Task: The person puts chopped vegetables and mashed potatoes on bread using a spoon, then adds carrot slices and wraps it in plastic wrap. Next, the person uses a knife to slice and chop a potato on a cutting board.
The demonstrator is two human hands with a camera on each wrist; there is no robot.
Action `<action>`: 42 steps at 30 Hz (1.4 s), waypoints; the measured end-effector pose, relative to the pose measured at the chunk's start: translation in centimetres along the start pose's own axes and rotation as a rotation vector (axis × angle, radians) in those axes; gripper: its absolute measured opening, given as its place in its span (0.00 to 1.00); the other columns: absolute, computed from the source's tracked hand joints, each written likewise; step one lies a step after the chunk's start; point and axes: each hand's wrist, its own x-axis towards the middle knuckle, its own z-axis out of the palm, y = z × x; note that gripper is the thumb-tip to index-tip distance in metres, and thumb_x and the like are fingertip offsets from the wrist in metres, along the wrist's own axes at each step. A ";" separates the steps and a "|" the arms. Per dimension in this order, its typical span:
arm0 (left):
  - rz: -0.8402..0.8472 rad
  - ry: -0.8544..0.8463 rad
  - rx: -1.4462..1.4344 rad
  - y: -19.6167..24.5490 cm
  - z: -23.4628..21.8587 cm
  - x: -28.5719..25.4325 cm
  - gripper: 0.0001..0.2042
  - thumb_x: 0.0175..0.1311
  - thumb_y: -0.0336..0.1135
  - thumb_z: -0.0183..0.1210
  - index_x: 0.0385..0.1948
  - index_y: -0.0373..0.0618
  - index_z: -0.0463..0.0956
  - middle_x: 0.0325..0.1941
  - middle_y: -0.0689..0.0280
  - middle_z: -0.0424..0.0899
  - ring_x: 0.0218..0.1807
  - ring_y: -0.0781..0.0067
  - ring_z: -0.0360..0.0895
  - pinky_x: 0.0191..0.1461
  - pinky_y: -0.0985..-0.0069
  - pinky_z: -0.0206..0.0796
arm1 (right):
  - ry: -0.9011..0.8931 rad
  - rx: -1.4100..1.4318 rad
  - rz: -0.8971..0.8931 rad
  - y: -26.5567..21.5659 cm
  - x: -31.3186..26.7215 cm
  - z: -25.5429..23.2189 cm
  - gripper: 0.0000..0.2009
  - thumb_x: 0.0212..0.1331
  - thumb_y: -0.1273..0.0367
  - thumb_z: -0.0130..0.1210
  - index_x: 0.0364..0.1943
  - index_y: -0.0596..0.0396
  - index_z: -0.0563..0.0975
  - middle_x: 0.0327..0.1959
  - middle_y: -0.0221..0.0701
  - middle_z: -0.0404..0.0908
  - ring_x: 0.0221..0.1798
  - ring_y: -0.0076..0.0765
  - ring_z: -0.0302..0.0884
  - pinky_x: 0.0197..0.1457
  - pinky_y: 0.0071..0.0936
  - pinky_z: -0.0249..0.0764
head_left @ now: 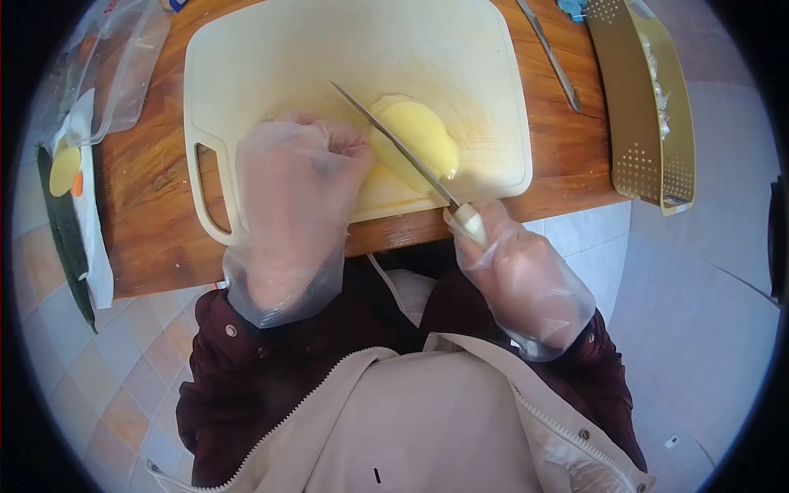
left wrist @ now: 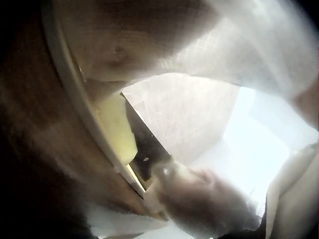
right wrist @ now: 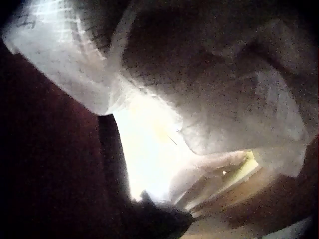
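A peeled yellow potato point(head_left: 423, 135) lies on the white cutting board point(head_left: 271, 57), near its front edge. The left hand point(head_left: 300, 177), in a clear plastic glove, holds the potato's left side with bent fingers. Gloved too, the right hand point(head_left: 526, 267) grips the pale handle of a kitchen knife point(head_left: 415, 160). Its blade slants across the potato, the tip pointing up and left past the left fingertips. In the left wrist view the dark blade point(left wrist: 144, 134) stands right beside the potato point(left wrist: 117, 129). The right wrist view is mostly glove and glare.
A perforated tan basket point(head_left: 657, 107) stands at the table's right edge, with a narrow metal utensil point(head_left: 552, 57) beside it. At the left lie a clear plastic container point(head_left: 123, 74), a cucumber point(head_left: 62, 222), a yellow slice point(head_left: 65, 171) and a small orange piece point(head_left: 77, 184) on white paper.
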 end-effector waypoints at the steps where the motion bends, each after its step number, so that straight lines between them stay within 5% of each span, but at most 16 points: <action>1: 0.011 0.014 -0.003 0.1 0.1 -0.1 0.06 0.51 0.31 0.70 0.25 0.39 0.87 0.29 0.52 0.87 0.37 0.48 0.83 0.44 0.59 0.73 | -0.013 0.120 0.073 0.3 -0.4 0.2 0.13 0.77 0.63 0.52 0.49 0.61 0.72 0.29 0.52 0.80 0.35 0.65 0.84 0.38 0.53 0.81; 3: 0.017 0.009 -0.006 0.1 0.0 -0.1 0.06 0.52 0.31 0.70 0.26 0.38 0.87 0.29 0.52 0.87 0.38 0.49 0.83 0.45 0.58 0.73 | -0.019 0.242 0.156 1.2 -0.9 0.8 0.13 0.77 0.62 0.53 0.48 0.61 0.72 0.29 0.52 0.80 0.35 0.67 0.84 0.38 0.53 0.80; 5: 0.025 0.002 -0.007 0.2 0.1 -0.3 0.06 0.52 0.31 0.70 0.27 0.38 0.88 0.30 0.53 0.87 0.39 0.49 0.83 0.46 0.58 0.73 | 0.089 0.334 0.001 2.0 -1.0 1.6 0.12 0.76 0.64 0.54 0.49 0.59 0.72 0.28 0.52 0.79 0.36 0.69 0.83 0.37 0.53 0.78; 12: -0.116 -0.045 -0.029 0.4 0.1 -0.4 0.07 0.53 0.31 0.71 0.31 0.38 0.89 0.34 0.52 0.87 0.44 0.49 0.81 0.49 0.59 0.71 | 0.085 0.466 -0.043 0.2 -0.3 -0.4 0.09 0.76 0.67 0.54 0.46 0.60 0.72 0.30 0.49 0.79 0.37 0.64 0.82 0.39 0.46 0.77; 14: -0.114 -0.038 -0.019 0.3 0.0 -0.4 0.07 0.53 0.31 0.71 0.32 0.38 0.89 0.34 0.52 0.87 0.44 0.49 0.81 0.50 0.59 0.71 | 0.021 0.656 0.065 0.3 -0.3 -0.6 0.09 0.75 0.68 0.54 0.45 0.61 0.72 0.32 0.46 0.79 0.37 0.58 0.81 0.40 0.42 0.76; 19: -0.160 -0.109 -0.075 0.5 -0.4 -0.5 0.09 0.53 0.30 0.71 0.36 0.39 0.90 0.36 0.53 0.87 0.46 0.50 0.80 0.53 0.59 0.71 | 0.059 0.594 0.077 1.1 -0.9 -1.0 0.11 0.76 0.65 0.54 0.49 0.60 0.73 0.32 0.41 0.79 0.34 0.47 0.79 0.40 0.39 0.75; 24: -0.005 -0.099 0.085 1.6 -0.7 -0.2 0.16 0.52 0.29 0.71 0.45 0.42 0.88 0.42 0.53 0.84 0.48 0.49 0.79 0.54 0.60 0.70 | -0.008 0.606 0.113 1.4 -1.6 -2.5 0.12 0.78 0.63 0.53 0.50 0.59 0.74 0.32 0.34 0.78 0.33 0.36 0.76 0.40 0.35 0.75; 27: 0.094 -0.136 0.176 1.7 -0.8 0.0 0.18 0.50 0.27 0.71 0.47 0.43 0.87 0.45 0.52 0.84 0.48 0.48 0.78 0.54 0.58 0.70 | 0.300 0.673 -0.002 1.5 -2.4 -2.3 0.12 0.79 0.62 0.53 0.51 0.59 0.74 0.32 0.31 0.77 0.34 0.30 0.72 0.41 0.32 0.74; 29: 0.140 -0.168 0.204 1.7 -1.0 0.2 0.18 0.50 0.26 0.70 0.46 0.43 0.87 0.45 0.52 0.83 0.48 0.47 0.78 0.54 0.58 0.70 | -0.005 0.774 0.152 3.3 -2.0 -3.0 0.13 0.80 0.61 0.52 0.53 0.58 0.75 0.32 0.30 0.77 0.35 0.27 0.70 0.43 0.29 0.73; 35: 0.346 -0.254 0.294 1.4 -2.3 0.5 0.09 0.53 0.23 0.67 0.36 0.42 0.81 0.46 0.52 0.83 0.49 0.46 0.77 0.55 0.55 0.70 | 0.025 0.871 0.045 5.0 -1.6 -2.1 0.13 0.79 0.62 0.51 0.54 0.58 0.75 0.33 0.34 0.78 0.35 0.34 0.72 0.44 0.33 0.75; 42: -0.091 -0.240 0.204 0.1 -5.3 0.5 0.06 0.61 0.21 0.63 0.36 0.43 0.80 0.49 0.54 0.85 0.55 0.53 0.80 0.60 0.60 0.69 | 0.028 0.872 0.033 7.1 -1.3 -2.3 0.15 0.78 0.60 0.52 0.55 0.59 0.75 0.34 0.46 0.81 0.38 0.53 0.81 0.46 0.41 0.77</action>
